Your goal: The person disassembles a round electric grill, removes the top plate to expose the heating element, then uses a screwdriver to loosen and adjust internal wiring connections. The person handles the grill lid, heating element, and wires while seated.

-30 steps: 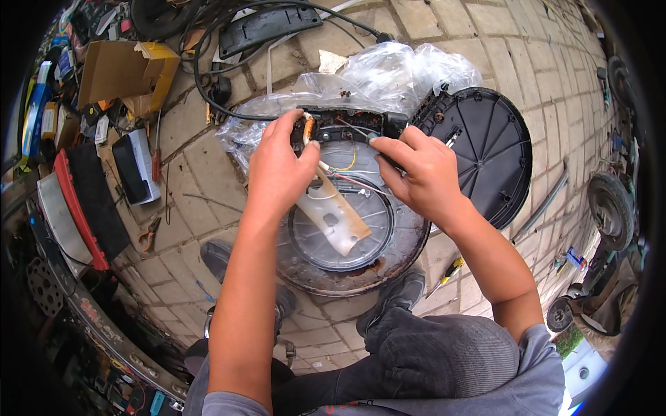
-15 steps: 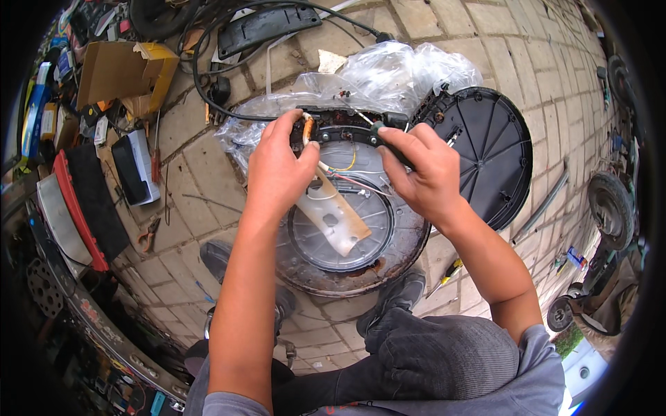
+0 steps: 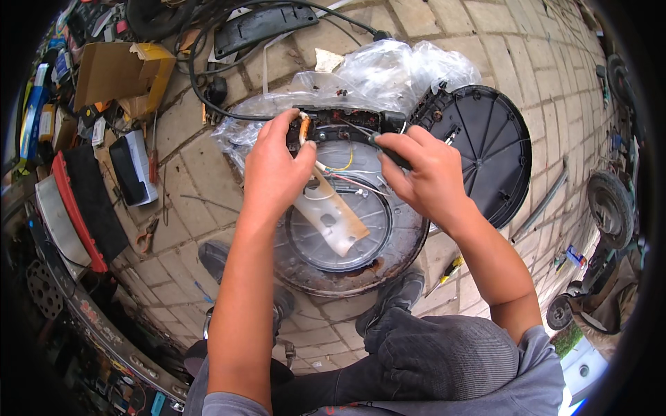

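My left hand [image 3: 281, 156] is closed on the left part of a dark, corroded housing [image 3: 361, 118], with thumb and fingers at a white cable with an orange section [image 3: 304, 127]. My right hand [image 3: 423, 170] grips a dark green-handled screwdriver [image 3: 392, 152], its thin shaft reaching into the housing. Beneath lies a round, rust-marked base [image 3: 406, 239] with a clear ribbed centre. On it are thin coloured wires [image 3: 350, 167] and a stained translucent plastic strip [image 3: 347, 234]. A black ribbed round cover [image 3: 492, 132] lies to the right, crumpled clear plastic [image 3: 378, 69] behind.
At left are a cardboard box [image 3: 114, 76], a red-edged panel [image 3: 80, 211], pliers [image 3: 147, 236] and parts. A black cable [image 3: 208, 97] loops at the top. A yellow screwdriver [image 3: 451, 267] lies at right, wheels [image 3: 609, 211] at the far right. My feet [image 3: 388, 298] flank the base.
My right hand and screwdriver have shifted slightly: the shaft pointed higher, above the housing, half a second ago and now angles into it again. My left hand keeps its grip.
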The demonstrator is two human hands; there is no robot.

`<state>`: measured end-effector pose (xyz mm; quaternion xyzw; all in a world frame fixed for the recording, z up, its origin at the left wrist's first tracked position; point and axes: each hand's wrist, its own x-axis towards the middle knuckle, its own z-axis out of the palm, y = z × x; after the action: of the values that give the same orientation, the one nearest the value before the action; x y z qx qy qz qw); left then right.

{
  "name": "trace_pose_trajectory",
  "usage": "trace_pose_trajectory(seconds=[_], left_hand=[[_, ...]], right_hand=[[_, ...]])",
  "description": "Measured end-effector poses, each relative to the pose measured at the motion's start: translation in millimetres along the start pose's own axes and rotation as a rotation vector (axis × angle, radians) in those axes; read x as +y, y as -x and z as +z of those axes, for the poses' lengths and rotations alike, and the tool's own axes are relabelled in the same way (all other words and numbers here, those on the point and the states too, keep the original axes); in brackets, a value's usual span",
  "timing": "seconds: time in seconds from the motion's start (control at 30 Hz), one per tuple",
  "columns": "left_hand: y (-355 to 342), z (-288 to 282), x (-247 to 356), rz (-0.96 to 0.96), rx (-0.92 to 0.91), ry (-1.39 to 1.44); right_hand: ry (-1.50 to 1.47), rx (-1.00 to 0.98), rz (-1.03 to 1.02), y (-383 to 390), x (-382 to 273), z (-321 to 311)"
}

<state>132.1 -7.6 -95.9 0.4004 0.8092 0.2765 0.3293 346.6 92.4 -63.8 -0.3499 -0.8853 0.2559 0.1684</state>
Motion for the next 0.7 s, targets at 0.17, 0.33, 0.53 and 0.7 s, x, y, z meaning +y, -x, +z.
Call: trace_pose_trajectory(seconds=[0.17, 0.33, 0.53, 0.7], left_hand=[[-1, -1, 5, -0.023, -0.027, 0.008], [1, -2, 4, -0.031, -0.016, -0.012], [0, 0, 1, -0.001, -0.005, 0.000], [0, -2, 4, -0.013, -0.016, -0.017]], right_hand=[[0.049, 0.159, -0.041, 6, 4, 9], [0.004, 0.159, -0.053, 10, -1, 5], [0.122, 0.063, -0.062, 2, -8, 9], [0.160, 0.140, -0.070, 11, -7, 24]])
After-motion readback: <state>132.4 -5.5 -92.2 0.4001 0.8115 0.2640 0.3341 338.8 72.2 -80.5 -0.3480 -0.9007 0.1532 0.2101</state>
